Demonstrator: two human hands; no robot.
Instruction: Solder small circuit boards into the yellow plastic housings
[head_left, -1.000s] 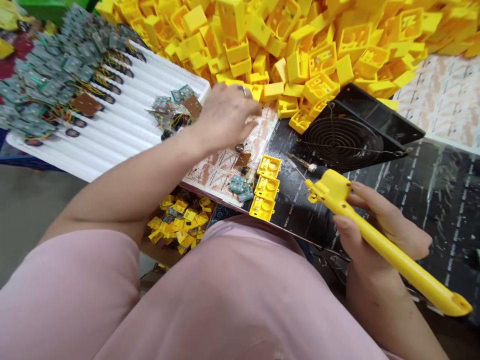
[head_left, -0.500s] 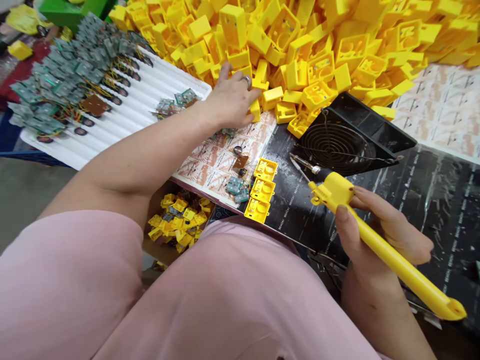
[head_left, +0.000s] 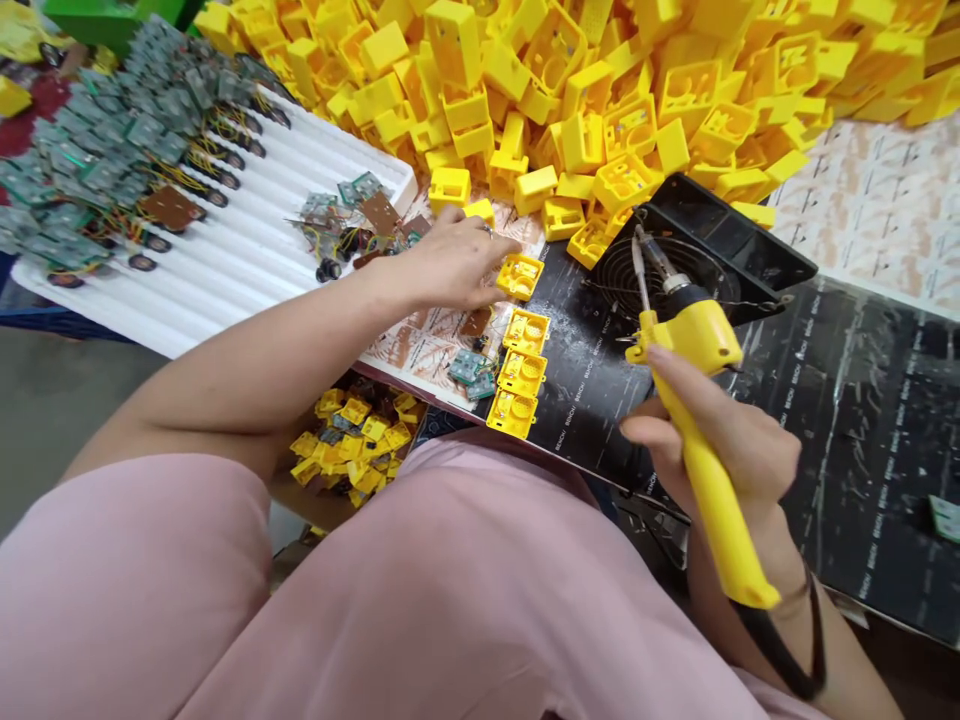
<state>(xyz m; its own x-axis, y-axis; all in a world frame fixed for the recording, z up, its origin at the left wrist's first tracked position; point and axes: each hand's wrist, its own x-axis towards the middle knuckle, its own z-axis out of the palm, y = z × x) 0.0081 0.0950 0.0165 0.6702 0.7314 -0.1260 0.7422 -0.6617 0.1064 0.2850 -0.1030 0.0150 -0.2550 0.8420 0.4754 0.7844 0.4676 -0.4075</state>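
One yellow soldering iron points tip-forward, gripped by the right hand.

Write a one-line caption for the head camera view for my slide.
Right hand grips a yellow soldering iron near a black extractor fan; left hand lies beside a yellow plastic housing.

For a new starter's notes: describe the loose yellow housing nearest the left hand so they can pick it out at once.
Below the big heap of yellow plastic housings, three housings stand in a line on the black mat. The loose housing lies just beyond that line, alone, open side up and skewed, right by the left hand.
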